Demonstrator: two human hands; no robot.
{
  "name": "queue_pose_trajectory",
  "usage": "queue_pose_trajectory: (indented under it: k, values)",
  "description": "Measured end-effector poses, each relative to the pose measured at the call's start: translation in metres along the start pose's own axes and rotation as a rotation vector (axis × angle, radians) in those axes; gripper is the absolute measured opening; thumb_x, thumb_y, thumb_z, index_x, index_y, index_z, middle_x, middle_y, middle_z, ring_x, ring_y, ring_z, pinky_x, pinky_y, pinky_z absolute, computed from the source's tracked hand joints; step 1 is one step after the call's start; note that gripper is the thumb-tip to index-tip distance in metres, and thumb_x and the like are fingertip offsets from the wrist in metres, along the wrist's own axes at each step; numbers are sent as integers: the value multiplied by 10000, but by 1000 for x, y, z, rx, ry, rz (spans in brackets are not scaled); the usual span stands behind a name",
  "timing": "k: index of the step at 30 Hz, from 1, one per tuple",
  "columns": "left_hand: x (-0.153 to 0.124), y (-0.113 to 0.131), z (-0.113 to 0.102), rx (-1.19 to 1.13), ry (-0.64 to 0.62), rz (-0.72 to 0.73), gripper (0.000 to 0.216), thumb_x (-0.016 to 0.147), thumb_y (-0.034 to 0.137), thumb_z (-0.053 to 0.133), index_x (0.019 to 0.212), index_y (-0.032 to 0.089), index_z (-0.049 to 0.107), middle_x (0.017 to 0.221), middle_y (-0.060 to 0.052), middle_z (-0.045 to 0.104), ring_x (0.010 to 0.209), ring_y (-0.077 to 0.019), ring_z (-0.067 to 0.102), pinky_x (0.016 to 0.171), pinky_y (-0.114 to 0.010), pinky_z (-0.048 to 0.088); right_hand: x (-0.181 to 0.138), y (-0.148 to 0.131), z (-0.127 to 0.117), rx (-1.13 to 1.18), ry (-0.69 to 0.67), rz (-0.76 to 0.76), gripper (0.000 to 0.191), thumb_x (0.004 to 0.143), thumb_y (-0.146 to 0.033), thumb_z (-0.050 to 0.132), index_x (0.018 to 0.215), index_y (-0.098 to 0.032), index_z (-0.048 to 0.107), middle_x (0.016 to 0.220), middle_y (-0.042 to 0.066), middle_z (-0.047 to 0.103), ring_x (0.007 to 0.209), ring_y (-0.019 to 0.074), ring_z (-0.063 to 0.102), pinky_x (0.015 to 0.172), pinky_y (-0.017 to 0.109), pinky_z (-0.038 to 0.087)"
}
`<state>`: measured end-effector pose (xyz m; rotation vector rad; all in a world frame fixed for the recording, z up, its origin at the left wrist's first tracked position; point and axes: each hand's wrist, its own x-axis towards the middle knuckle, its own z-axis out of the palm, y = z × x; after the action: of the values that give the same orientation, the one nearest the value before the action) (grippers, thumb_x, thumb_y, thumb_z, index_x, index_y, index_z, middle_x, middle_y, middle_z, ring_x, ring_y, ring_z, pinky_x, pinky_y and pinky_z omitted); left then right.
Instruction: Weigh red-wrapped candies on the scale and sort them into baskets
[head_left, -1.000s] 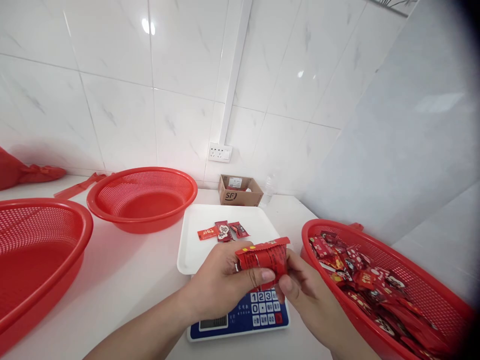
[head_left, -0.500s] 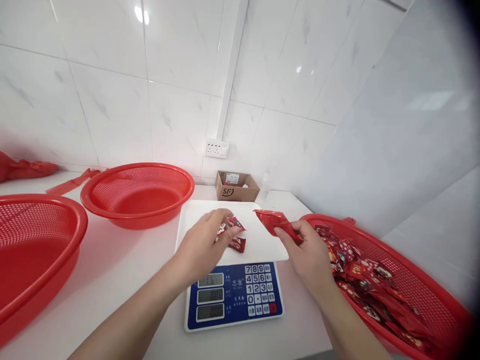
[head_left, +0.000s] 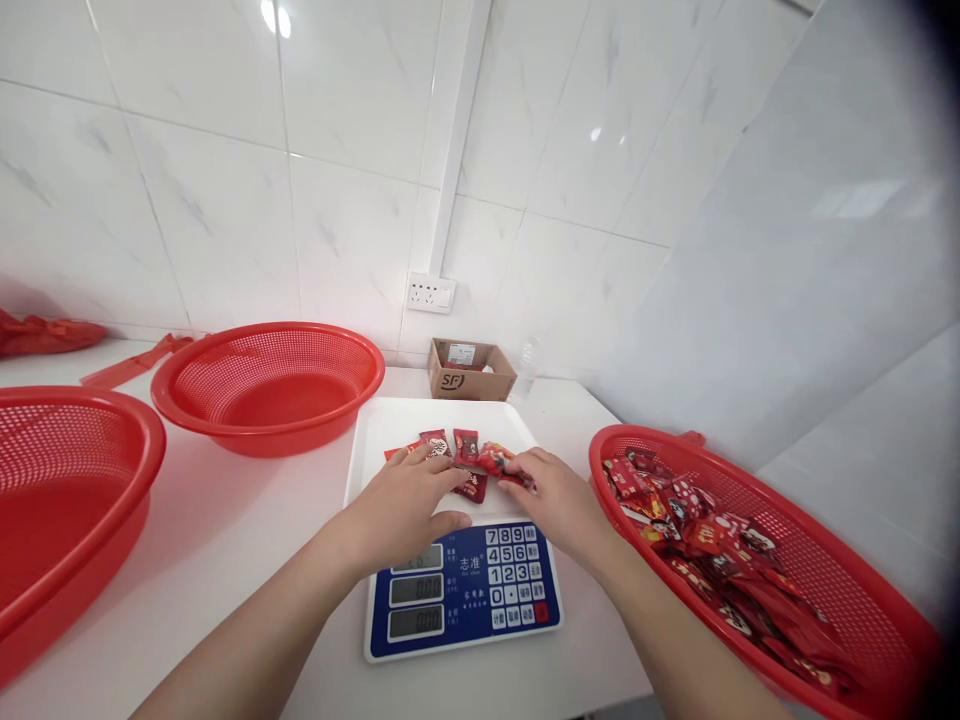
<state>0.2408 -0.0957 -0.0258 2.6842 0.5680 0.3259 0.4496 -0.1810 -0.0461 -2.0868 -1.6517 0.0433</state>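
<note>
Several small red wrapped candies lie on the white pan (head_left: 367, 480) of a digital scale; one dark red candy (head_left: 466, 446) sits between my hands. My left hand (head_left: 401, 505) is spread palm down over the pan, its fingers resting across candies and partly hiding them. Another red candy (head_left: 435, 440) shows just beyond its fingertips. At the pan's right side my right hand (head_left: 551, 495) pinches a shiny red and yellow candy packet (head_left: 493, 457). The scale's blue keypad panel (head_left: 471, 590) faces me; its displays are hard to read.
To the right stands a red basket (head_left: 817, 530) filled with wrapped candies. Two red perforated baskets, a farther one (head_left: 262, 440) and a nearer one (head_left: 120, 510), stand at left. Behind the scale are a cardboard box (head_left: 472, 385) and a clear bottle (head_left: 529, 360), near the tiled wall.
My right hand has moved left and down to the pan with the packet. My left hand has opened and flattened over the candies, which are now more spread out.
</note>
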Motion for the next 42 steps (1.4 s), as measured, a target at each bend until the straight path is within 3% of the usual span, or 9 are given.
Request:
queue_pose_trajectory:
  k: [6, 14, 19, 22, 25, 28, 34, 39, 42]
  values:
    - [2, -5, 3, -4, -57, -54, 455, 906, 376, 567, 1342, 247, 555, 1393, -99, 576, 1334, -345, 438, 1065, -536, 348, -2, -3, -4, 64, -62, -71, 277, 905, -313, 541, 1104, -193, 693, 1202, 108, 659, 1156, 254, 576, 997, 423, 450]
    - [0, -5, -1, -9, -52, -41, 435, 895, 325, 569, 1325, 256, 566, 1344, -81, 621, 1267, -306, 521, 1018, -457, 414, 6, -3, 10, 60, -102, -89, 380, 895, -275, 544, 1254, -200, 642, 1379, 137, 556, 1295, 303, 484, 1103, 508, 361]
    - [-2, -6, -11, -15, 112, -86, 385, 960, 201, 350, 1258, 206, 594, 1240, -113, 671, 1147, -292, 609, 911, -431, 491, 7, -25, 7, 56, -207, -114, 545, 921, -394, 516, 1440, -245, 446, 1559, 95, 336, 1449, 298, 247, 1150, 508, 273]
    - [-5, -4, -18, -71, 246, -156, 424, 978, 207, 273, 1293, 196, 556, 1291, -118, 642, 1155, -281, 608, 914, -427, 500, 9, -40, 7, 34, -301, -85, 644, 916, -496, 491, 1498, -265, 338, 1616, 84, 178, 1479, 352, 66, 1132, 624, 186]
    - [-9, 1, -26, -239, 417, -185, 398, 982, 257, 306, 1296, 216, 546, 1315, -81, 635, 1181, -248, 598, 960, -401, 486, 18, -48, 15, 6, -357, -57, 696, 910, -579, 450, 1521, -305, 260, 1627, 88, 95, 1474, 374, -2, 1086, 705, 126]
    - [-15, 8, -33, -369, 518, -178, 359, 984, 281, 341, 1271, 245, 554, 1275, -50, 660, 1166, -223, 606, 955, -368, 491, 30, -51, 27, -28, -374, -61, 687, 901, -620, 437, 1506, -328, 296, 1625, 107, 87, 1473, 376, 2, 1071, 719, 89]
    - [-25, 15, -44, -497, 585, -187, 347, 991, 349, 375, 1275, 256, 552, 1172, -39, 692, 1136, -213, 610, 908, -331, 509, 49, -54, 40, -80, -349, -120, 649, 913, -612, 425, 1488, -321, 345, 1624, 106, 120, 1475, 375, 17, 1073, 720, 34]
    - [-28, 18, -45, -553, 613, -151, 348, 954, 427, 469, 1246, 261, 563, 1138, -46, 693, 1097, -220, 622, 871, -333, 522, 47, -76, 40, -55, -379, -316, 627, 921, -613, 411, 1475, -321, 371, 1621, 55, 167, 1479, 363, -8, 1092, 709, -15]
    - [-30, 19, -46, -564, 579, -161, 377, 931, 489, 494, 1245, 292, 562, 1150, -44, 689, 1098, -240, 624, 780, -323, 546, 42, -85, 42, -25, -407, -406, 555, 907, -592, 463, 1387, -318, 502, 1594, 34, 266, 1474, 375, 54, 1085, 734, 18]
